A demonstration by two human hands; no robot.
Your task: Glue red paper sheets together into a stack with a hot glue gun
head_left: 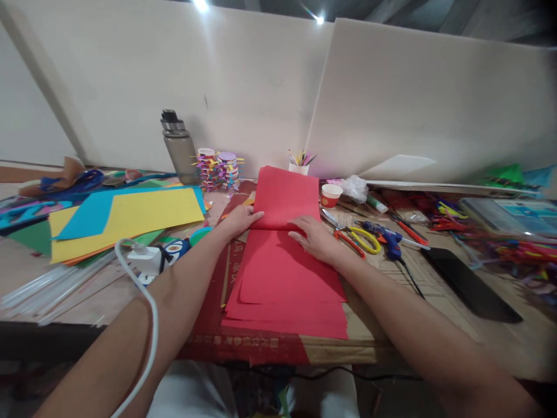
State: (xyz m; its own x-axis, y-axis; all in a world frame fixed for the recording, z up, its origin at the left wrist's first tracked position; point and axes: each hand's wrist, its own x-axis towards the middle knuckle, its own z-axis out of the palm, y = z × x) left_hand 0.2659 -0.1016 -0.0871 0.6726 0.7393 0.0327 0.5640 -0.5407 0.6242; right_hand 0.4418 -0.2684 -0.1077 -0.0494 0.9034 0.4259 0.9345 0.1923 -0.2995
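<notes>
A stack of red paper (291,278) lies on the cardboard-covered table in front of me. Its top sheet (287,194) is bent across the middle, with the far part rising towards the wall. My left hand (241,222) grips the left edge of this sheet at the bend, thumb on top and fingers partly hidden. My right hand (317,237) is closed on the same bend near the right side, index finger along it and thumb just below. The sheets underneath are slightly fanned towards me.
Left are yellow paper (143,217), clear plastic sticks (65,287), a white charger (145,259) and a bottle (179,148). Right are yellow-handled scissors (365,239), a blue glue gun (393,245), a phone (470,284) and a paper cup (331,195). A white cable crosses my left forearm.
</notes>
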